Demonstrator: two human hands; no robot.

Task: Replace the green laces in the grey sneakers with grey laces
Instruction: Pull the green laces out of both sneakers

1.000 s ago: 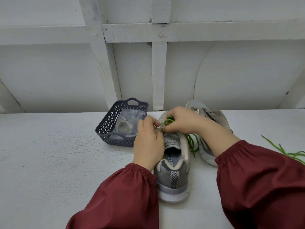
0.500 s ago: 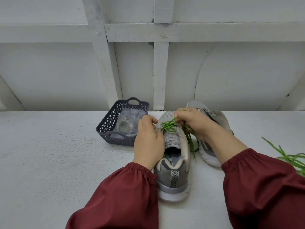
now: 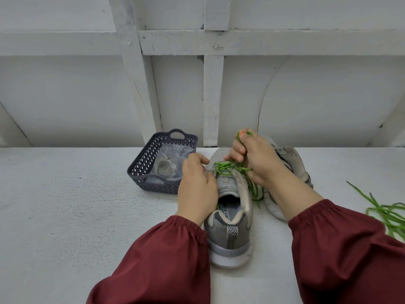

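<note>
A grey sneaker (image 3: pixel 230 238) stands heel toward me at the centre of the white table. A green lace (image 3: pixel 223 168) still crosses its front eyelets, and loose lengths hang down its right side. My right hand (image 3: pixel 254 159) grips a loop of this lace, lifted above the toe. My left hand (image 3: pixel 197 189) holds the shoe's left edge by the eyelets. A second grey sneaker (image 3: pixel 291 163) lies behind my right hand, mostly hidden. Grey laces in a clear bag (image 3: pixel 167 165) sit in the basket.
A dark grey plastic basket (image 3: pixel 151 181) stands to the left of the shoes. Another loose green lace (image 3: pixel 390 211) lies on the table (image 3: pixel 65 216) at the right edge. A white panelled wall rises close behind the table.
My right hand has risen from the eyelets and drawn the green lace up and back. My left hand has stayed on the shoe.
</note>
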